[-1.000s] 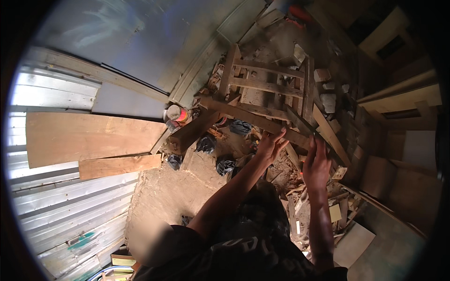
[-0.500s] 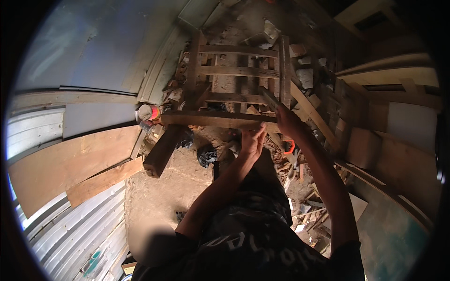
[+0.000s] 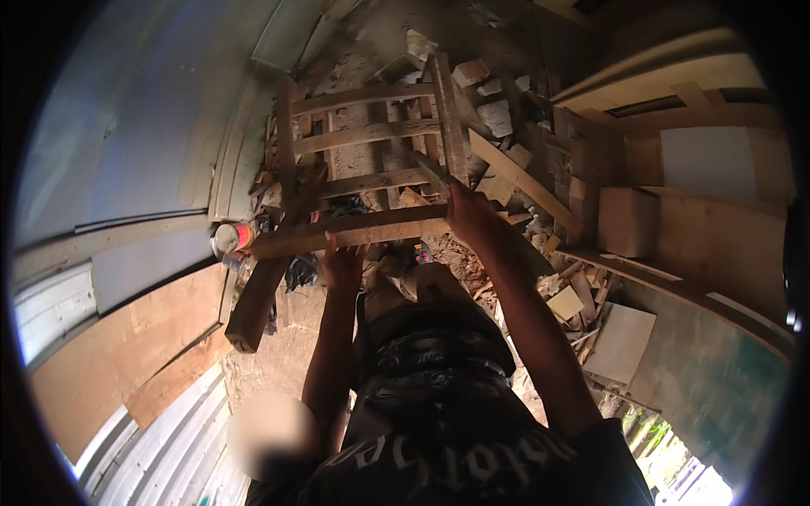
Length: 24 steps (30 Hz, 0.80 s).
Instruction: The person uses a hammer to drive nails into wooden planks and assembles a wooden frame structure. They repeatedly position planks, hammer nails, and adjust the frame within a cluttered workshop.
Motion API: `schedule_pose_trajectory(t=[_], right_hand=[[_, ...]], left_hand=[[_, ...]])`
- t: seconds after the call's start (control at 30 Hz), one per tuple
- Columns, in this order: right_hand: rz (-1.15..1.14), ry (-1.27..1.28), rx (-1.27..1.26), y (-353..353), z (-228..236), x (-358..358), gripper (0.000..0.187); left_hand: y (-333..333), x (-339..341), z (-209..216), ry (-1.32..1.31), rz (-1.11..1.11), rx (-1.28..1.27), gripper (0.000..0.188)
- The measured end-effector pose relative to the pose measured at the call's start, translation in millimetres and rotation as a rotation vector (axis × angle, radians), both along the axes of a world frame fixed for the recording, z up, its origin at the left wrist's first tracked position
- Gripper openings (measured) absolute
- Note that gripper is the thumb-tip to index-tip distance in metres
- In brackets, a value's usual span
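A thick wooden beam [image 3: 384, 226] lies crosswise in front of me, over a dark angled timber [image 3: 258, 308] near its left end. My right hand [image 3: 474, 218] is closed around the beam's right end. A narrow flat piece [image 3: 433, 171] sticks out up and left beside that hand; whether the hand also holds it I cannot tell. My left hand [image 3: 343, 266] is at the beam's near edge, left of the middle, its thumb against the near face and its other fingers partly hidden under the wood. Beyond stands a wooden frame with crosspieces [image 3: 367, 135].
A round can with a red and yellow label [image 3: 234, 237] stands left of the beam. Wood scraps [image 3: 574, 295] and a slanting plank [image 3: 527, 184] litter the right side. A box-like wooden block [image 3: 629, 221] sits on the right. Metal sheeting [image 3: 173, 443] lines the lower left.
My left hand has slid left along the beam, away from my right hand. My right hand has come down onto the beam's right end. The view has shifted, so the scene sits further left.
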State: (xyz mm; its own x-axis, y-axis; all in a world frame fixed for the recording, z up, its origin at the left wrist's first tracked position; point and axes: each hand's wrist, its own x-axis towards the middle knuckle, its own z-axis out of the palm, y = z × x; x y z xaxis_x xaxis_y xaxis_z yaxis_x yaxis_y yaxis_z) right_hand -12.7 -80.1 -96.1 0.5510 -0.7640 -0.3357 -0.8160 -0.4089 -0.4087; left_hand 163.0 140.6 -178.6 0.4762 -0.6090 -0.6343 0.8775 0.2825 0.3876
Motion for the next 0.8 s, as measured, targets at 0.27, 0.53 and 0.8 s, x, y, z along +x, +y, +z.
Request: schedule_pose_trajectory(t=[0.27, 0.53, 0.8], right_hand=[[-0.008, 0.113, -0.264, 9.4, -30.7, -2.0, 0.018], [-0.034, 0.043, -0.237, 2.3, -28.5, -5.2, 0.021], [0.016, -0.446, -0.384, 13.0, -2.4, 0.4, 0.01]], left_hand=[[9.6, 2.2, -9.6, -0.001, -0.1, -0.028, 0.054], [14.1, 0.8, -18.1, 0.023, -0.191, -0.086, 0.057], [5.6, 7.6, 5.4, -0.043, -0.237, -0.034, 0.058]])
